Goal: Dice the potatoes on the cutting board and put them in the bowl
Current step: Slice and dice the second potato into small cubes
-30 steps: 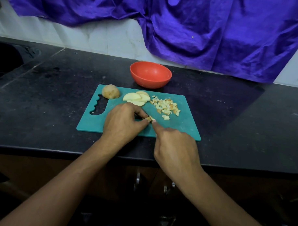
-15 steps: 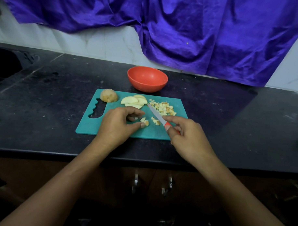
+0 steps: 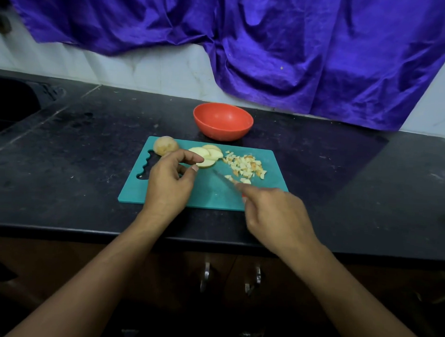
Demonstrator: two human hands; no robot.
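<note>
Step in hand: dicing, midway, at the fetch of the next slice. Left hand (image 3: 169, 181) reaches to the slices (image 3: 207, 155) at the board's (image 3: 210, 196) far middle; its fingers are loosely curled, thumb and index apart with the near slice's edge between them, and no grip is visible. Right hand (image 3: 277, 218) wraps the knife (image 3: 223, 179), index laid along the spine, handle mostly hidden, blade low over the board with its tip pointing toward the slices. Dice (image 3: 245, 166) are heaped far right on the board, a few bits just beside the blade. An uncut potato half (image 3: 165, 146) sits at the far-left corner. The bowl (image 3: 222, 130) is just behind the board, with no dice visible inside. Next move likely needs a slice pulled onto the bare centre, fingertips tucked, then strips and cross cuts. Room: the board's near half is bare, enough to work on. The dice pile lies near the right edge, so a sweep could spill bits onto the counter (image 3: 91, 143). The board's near edge sits close to the counter lip.
</note>
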